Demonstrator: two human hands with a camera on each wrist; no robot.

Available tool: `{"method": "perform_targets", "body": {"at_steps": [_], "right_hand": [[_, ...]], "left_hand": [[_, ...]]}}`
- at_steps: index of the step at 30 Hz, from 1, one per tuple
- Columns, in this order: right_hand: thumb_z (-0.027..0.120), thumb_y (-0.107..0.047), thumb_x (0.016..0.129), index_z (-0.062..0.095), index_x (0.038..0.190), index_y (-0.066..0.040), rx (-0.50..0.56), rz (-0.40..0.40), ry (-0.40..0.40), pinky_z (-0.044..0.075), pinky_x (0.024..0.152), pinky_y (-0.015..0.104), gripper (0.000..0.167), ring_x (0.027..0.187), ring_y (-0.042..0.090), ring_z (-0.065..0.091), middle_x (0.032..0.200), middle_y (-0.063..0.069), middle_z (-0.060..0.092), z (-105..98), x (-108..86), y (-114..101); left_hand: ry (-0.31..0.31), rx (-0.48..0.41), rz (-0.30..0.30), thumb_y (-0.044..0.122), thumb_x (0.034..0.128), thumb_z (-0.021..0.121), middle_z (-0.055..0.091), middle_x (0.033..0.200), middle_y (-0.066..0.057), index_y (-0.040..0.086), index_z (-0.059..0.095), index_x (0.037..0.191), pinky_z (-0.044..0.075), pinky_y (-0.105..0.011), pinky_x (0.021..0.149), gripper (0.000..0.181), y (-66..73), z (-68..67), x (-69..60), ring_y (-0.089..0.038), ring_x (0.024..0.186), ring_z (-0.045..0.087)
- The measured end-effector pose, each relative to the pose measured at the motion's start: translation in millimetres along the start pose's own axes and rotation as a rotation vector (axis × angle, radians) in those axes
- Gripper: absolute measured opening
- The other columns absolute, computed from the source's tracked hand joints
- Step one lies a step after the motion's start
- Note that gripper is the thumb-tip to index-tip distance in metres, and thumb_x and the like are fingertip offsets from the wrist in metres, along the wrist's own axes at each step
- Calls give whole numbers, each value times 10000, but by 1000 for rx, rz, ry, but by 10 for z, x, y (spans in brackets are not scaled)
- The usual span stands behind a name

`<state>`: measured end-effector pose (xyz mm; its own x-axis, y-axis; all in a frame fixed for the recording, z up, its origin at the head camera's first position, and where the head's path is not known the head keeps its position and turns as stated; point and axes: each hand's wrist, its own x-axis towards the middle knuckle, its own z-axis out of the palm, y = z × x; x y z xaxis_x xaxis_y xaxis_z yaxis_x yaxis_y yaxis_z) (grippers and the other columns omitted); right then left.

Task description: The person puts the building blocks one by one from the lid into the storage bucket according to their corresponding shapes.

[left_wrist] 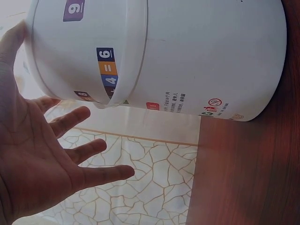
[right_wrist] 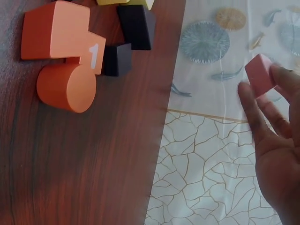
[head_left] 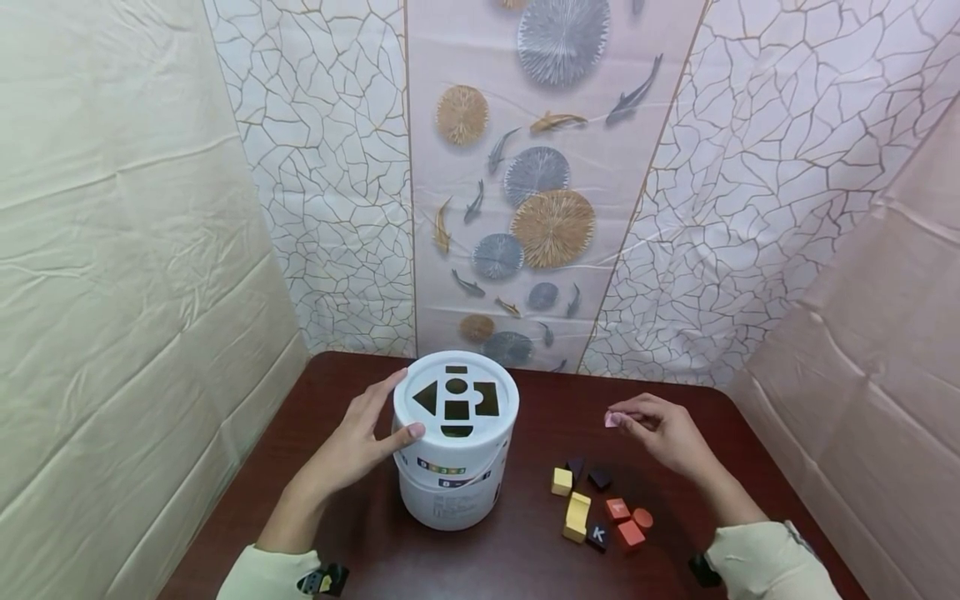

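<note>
Fingers spread wide, your left hand (head_left: 358,440) reaches around the left side of the white bucket (head_left: 450,454), thumb tip by the lid (head_left: 480,423) at its lower left edge and a fingertip at its upper left. Nothing is gripped there; the light, open pose looks meant to steady the bucket while leaving the cut-out shapes on top uncovered. Your right hand (head_left: 667,433) is narrow, pinching a small pink block (right_wrist: 260,75) between thumb and fingertips, right of centre in the head view and raised clear of the desk (head_left: 532,567). Holding it by the tips probably leaves enough of it exposed for you to judge its shape and turn it.

Your forearms come in from the lower left and lower right of the frame and angle inward, the right hand pointing left with its back up.

Below that hand, at lower right, loose blocks lie bunched: a yellow cube (head_left: 562,482), a notched yellow block (head_left: 577,517), dark blocks (head_left: 599,478) and orange blocks (head_left: 631,535). Their spot seems chosen for your right hand's easy reach, with the bucket on your left hand's side. Patterned cloth (head_left: 525,125) hangs behind, at upper centre.
</note>
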<state>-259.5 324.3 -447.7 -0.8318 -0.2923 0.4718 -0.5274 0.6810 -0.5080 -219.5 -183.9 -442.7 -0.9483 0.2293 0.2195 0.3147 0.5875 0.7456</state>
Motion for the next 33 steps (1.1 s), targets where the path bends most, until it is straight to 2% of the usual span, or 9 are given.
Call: {"method": "perform_targets", "body": {"at_steps": [4, 7, 13, 18, 22, 26, 33], "right_hand": [[800, -62, 1015, 841, 1156, -102, 105, 30, -9, 648, 691, 251, 153, 839, 115, 780, 1091, 81, 770, 3, 30, -10], [822, -31, 988, 826, 1182, -84, 154, 40, -6, 656, 781, 222, 201, 942, 99, 789, 1133, 109, 749, -3, 60, -47], [845, 24, 948, 784, 1274, -69, 164, 50, 11, 618, 851, 146, 344, 1060, 98, 757, 1235, 144, 717, -23, 131, -186], [844, 41, 942, 724, 1365, -74, 197, 44, 12, 610, 882, 144, 454, 1054, 70, 732, 1280, 162, 696, -33, 178, -296], [838, 85, 925, 690, 1399, -43, 266, 23, 21, 616, 886, 162, 513, 1028, 42, 727, 1248, 181, 690, -23, 224, -369], [826, 149, 897, 678, 1400, -5, 320, -8, 34, 631, 863, 185, 547, 1010, 48, 728, 1231, 208, 669, -15, 261, -433], [807, 187, 888, 670, 1392, 5, 369, -33, 27, 645, 854, 211, 553, 1041, 62, 737, 1259, 207, 640, -16, 306, -562]], "left_hand": [[3, 4, 5, 625, 983, 762, 361, 1774, -57, 411, 264, 1744, 352, -847, 1187, 934, 3, -3, 4, -423, 1625, 273], [2, 7, 6, 623, 983, 762, 362, 1774, -57, 412, 264, 1743, 358, -844, 1186, 932, 6, -7, 5, -422, 1620, 279], [-1, 10, 0, 627, 983, 761, 360, 1774, -59, 419, 260, 1743, 355, -844, 1189, 934, 9, -11, 8, -422, 1622, 276], [2, 9, 4, 618, 984, 764, 371, 1769, -62, 415, 263, 1744, 349, -843, 1193, 932, 2, -5, 6, -423, 1622, 277], [1, 6, 4, 622, 986, 760, 366, 1773, -62, 425, 256, 1743, 345, -845, 1194, 930, -5, 1, 6, -425, 1629, 268], [1, 3, 5, 625, 985, 759, 364, 1774, -61, 438, 255, 1740, 341, -848, 1195, 926, -6, -1, 13, -426, 1634, 263], [3, 1, 8, 619, 985, 763, 371, 1773, -62, 423, 261, 1742, 341, -849, 1194, 929, -11, -2, 4, -430, 1631, 269]]}}
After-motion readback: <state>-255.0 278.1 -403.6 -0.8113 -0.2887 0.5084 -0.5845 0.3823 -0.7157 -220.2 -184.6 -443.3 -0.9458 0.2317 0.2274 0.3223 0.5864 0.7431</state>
